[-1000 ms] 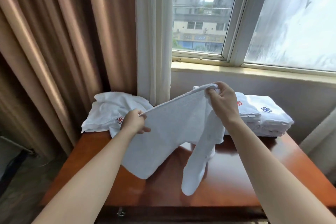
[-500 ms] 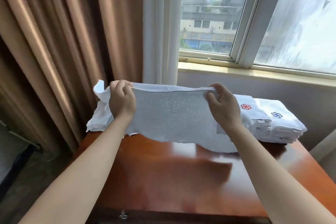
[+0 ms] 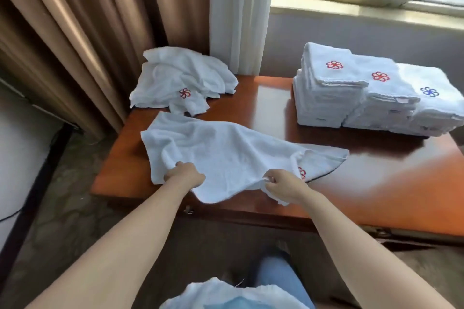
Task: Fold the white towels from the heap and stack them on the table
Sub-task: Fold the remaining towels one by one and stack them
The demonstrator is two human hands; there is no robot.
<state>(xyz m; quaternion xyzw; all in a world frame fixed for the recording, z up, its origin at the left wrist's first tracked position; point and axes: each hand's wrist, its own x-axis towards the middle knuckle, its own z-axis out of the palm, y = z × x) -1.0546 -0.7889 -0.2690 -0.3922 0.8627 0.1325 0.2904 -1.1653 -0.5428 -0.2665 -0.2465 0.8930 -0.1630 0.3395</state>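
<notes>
Both your hands are closed on the near edge of the white towel: left hand bunches cloth, right hand pinches a gathered fold. The towel lies half-spread and rumpled at the left front of the table, its near edge overhanging. Risk: limp terry won't square up, so you could fold creases in, or a tug could slide it off the glossy wood. Stack at right is thick, soft and squared. Heap at back left is crumpled. Red stitched emblem is small and flower-shaped.
</notes>
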